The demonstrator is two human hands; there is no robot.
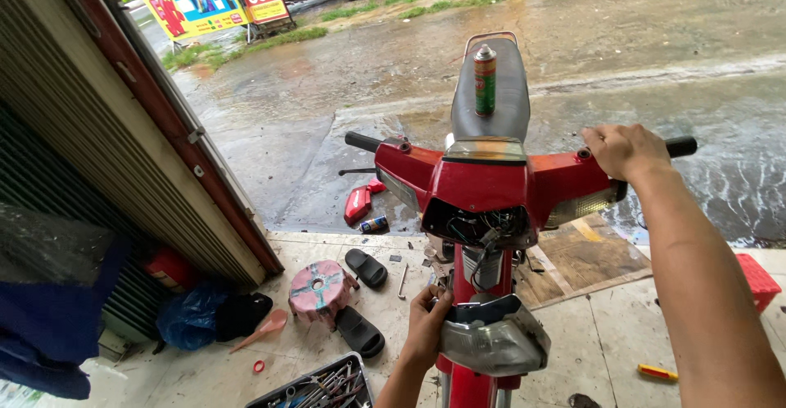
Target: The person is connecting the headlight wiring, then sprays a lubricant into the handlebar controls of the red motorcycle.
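Grips the handlebar [565,175] of the red motorbike [483,187] with the right hand [626,150], fingers wrapped tight just inside the black grip. Curls the left hand [426,326] around the side edge of the headlight [495,342], fingertips pinching its rim. Holds that headlight low in front of the fork, out of its housing and below the open hole [483,224], where loose wires show.

Risks a dropped headlight: held only by a one-handed pinch on a smooth, rounded shell, above hard tile. Hard to tell whether any wire runs to it; if so, could strain or tear a connector with a slip or a downward pull.

Could also swing the front end by leaning on one side of the handlebar only. Would likely topple the spray can [485,79], standing upright and unsupported on the seat [512,89], and send it rolling onto the wet road.

Underfoot, more trouble: a screwdriver [657,372] on the tiles near the right arm, two black sandals [366,267], a wrench [403,280] and a tray of tools [319,387] close to the left. Easy to trip on with a step back. Looks slippery too, with rainwater just beyond the doorway.
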